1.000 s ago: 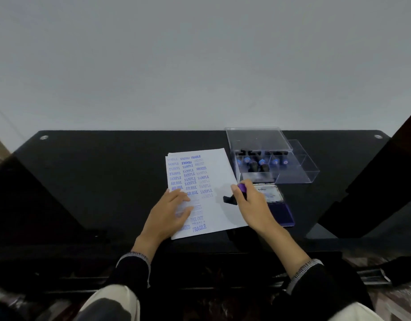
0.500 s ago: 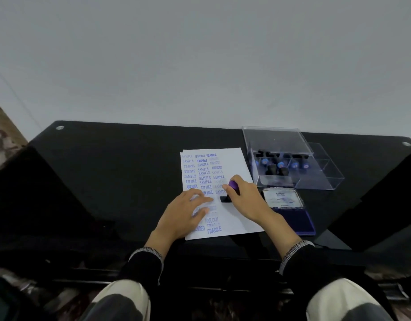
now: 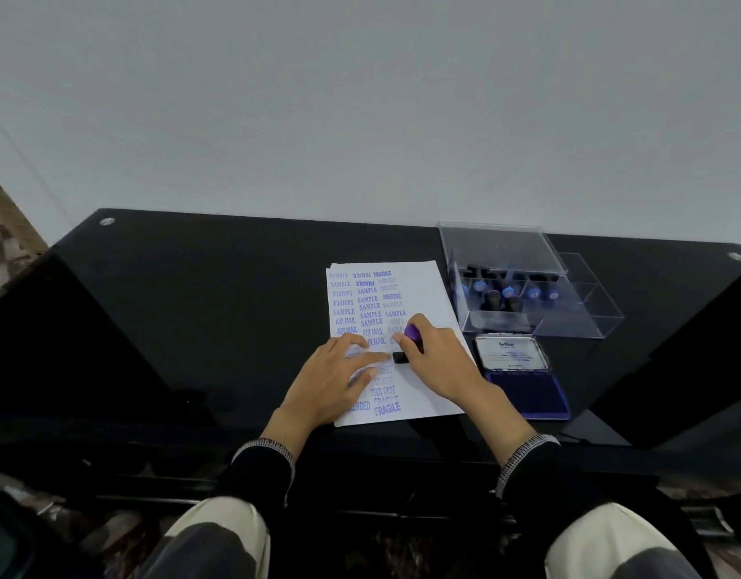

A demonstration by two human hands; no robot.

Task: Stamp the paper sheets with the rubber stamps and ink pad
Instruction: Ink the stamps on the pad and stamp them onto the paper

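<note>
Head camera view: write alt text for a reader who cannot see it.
A person's right hand presses a purple-topped rubber stamp onto a paper sheet crowded with blue stamped words, while the left hand lies flat on it. To the right on the black table sit an open ink pad and a clear stamp box.

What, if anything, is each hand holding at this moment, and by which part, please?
The right hand grips a rubber stamp by its purple handle, base on the paper sheet. The left hand holds nothing, resting flat there.
</note>
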